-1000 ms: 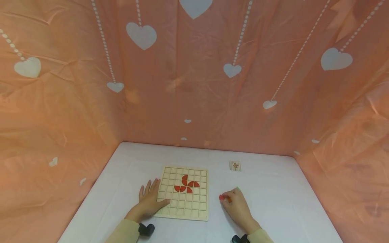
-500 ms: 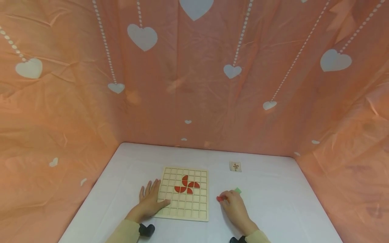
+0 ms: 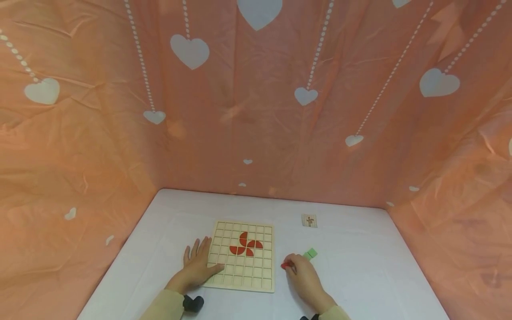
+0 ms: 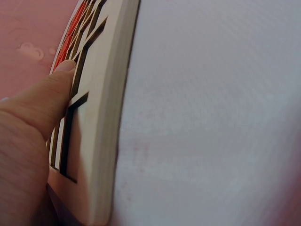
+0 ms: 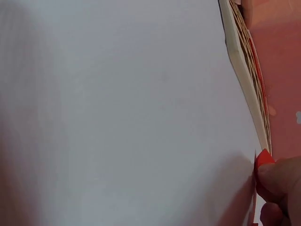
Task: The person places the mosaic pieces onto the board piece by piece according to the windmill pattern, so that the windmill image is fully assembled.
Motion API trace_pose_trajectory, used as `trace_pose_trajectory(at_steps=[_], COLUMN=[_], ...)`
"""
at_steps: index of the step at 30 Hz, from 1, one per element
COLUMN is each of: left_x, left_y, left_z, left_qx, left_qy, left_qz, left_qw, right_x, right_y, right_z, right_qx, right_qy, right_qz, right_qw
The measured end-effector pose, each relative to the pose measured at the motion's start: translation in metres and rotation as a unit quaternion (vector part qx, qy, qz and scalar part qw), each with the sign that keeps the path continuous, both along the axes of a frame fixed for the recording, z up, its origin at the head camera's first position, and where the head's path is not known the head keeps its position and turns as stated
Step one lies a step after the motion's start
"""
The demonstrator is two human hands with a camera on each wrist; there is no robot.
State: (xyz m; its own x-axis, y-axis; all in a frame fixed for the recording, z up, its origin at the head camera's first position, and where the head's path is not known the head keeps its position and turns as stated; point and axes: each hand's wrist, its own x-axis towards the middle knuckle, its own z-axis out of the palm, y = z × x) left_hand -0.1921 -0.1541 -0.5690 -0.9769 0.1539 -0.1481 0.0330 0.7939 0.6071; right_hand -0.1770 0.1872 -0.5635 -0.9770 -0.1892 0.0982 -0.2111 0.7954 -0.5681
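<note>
A square wooden grid board [image 3: 243,281] lies on the white table, with several red quarter-round pieces [image 3: 237,250] set in a pinwheel pattern. My left hand [image 3: 194,267] rests on its left edge, fingers spread and straight, the thumb lying over the grid; the left wrist view shows that thumb [image 4: 47,92] on the board. To the right of the board, just above the table, my right hand [image 3: 306,278] pinches a small red piece [image 5: 265,156] between thumb and fingertips. Green square pieces [image 3: 312,253] lie beside its knuckles, partly hidden by the hand.
Behind the right hand lies a small card [image 3: 309,221] printed with a grid and a pinwheel picture. An orange cloth [image 3: 256,133] with white hearts hangs around the table's back and sides. White tabletop [image 3: 360,258] extends to the right of the green pieces.
My right hand has moved a little left and toward me with the red piece, nearer the board. More of the green pieces shows now. The left hand has stayed still.
</note>
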Motion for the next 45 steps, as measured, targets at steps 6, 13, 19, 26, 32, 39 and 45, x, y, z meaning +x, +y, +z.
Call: trace_pose_trajectory(at_steps=[6, 13, 19, 26, 32, 39, 45], left_x=[0.001, 0.003, 0.004, 0.002, -0.001, -0.002, -0.002], left_y=[-0.001, -0.001, 0.0, 0.0, -0.002, -0.001, -0.002], left_z=[-0.001, 0.004, 0.005, 0.002, -0.002, -0.002, -0.003], left_qx=[0.002, 0.011, 0.005, 0.003, -0.005, -0.008, -0.009], left_qy=[0.0, 0.003, 0.001, 0.0, 0.0, 0.003, 0.004], left_qz=[0.002, -0.003, 0.0, -0.003, -0.003, -0.003, -0.003], left_qw=[1.0, 0.9999, 1.0, 1.0, 1.0, 1.0, 0.9999], right_x=[-0.004, -0.012, -0.016, -0.017, -0.019, -0.021, -0.02], right_y=[-0.007, -0.035, -0.064, -0.083, -0.089, -0.087, -0.088], right_z=[0.003, 0.015, 0.017, 0.011, 0.008, 0.008, 0.005], right_qx=[-0.027, -0.074, -0.093, -0.09, -0.071, -0.058, -0.04], right_qy=[0.002, -0.047, -0.06, -0.059, -0.038, -0.017, -0.008], right_qz=[0.001, 0.042, 0.082, 0.091, 0.093, 0.103, 0.108], right_qw=[0.9996, 0.9953, 0.9904, 0.99, 0.9924, 0.9929, 0.9934])
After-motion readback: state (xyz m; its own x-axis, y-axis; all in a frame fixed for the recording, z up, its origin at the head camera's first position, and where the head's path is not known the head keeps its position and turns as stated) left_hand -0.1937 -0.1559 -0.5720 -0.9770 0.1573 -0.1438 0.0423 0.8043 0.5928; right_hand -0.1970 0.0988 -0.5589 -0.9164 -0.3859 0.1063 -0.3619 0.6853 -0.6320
